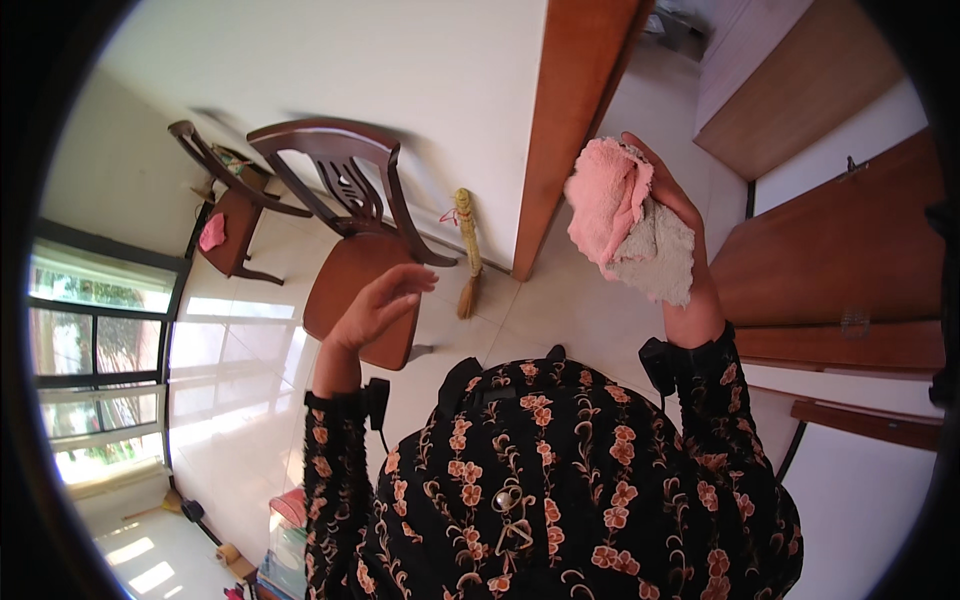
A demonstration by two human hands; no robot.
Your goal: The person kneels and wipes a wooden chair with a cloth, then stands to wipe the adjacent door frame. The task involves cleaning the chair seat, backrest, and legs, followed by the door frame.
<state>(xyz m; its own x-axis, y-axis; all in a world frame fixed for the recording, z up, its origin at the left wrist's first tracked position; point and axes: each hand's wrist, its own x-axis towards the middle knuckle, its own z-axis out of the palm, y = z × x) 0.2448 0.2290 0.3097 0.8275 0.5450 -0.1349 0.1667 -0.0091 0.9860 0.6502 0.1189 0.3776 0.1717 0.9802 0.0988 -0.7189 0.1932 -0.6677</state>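
Observation:
My right hand grips a fluffy cloth, pink on one part and grey on another, bunched up beside a brown wooden door frame. The cloth hides most of my fingers. To the left, my left hand is raised with its fingers bent and apart, holding nothing. Behind it in the view stands a dark wooden chair with a curved, slatted back and a brown seat. Whether that hand touches the seat cannot be told, though it looks to be above it.
A straw hand broom leans at the white wall. Farther left, a second wooden chair bears a pink cloth. Windows line the left side. A brown wooden door stands at the right. Pale tiles cover the floor.

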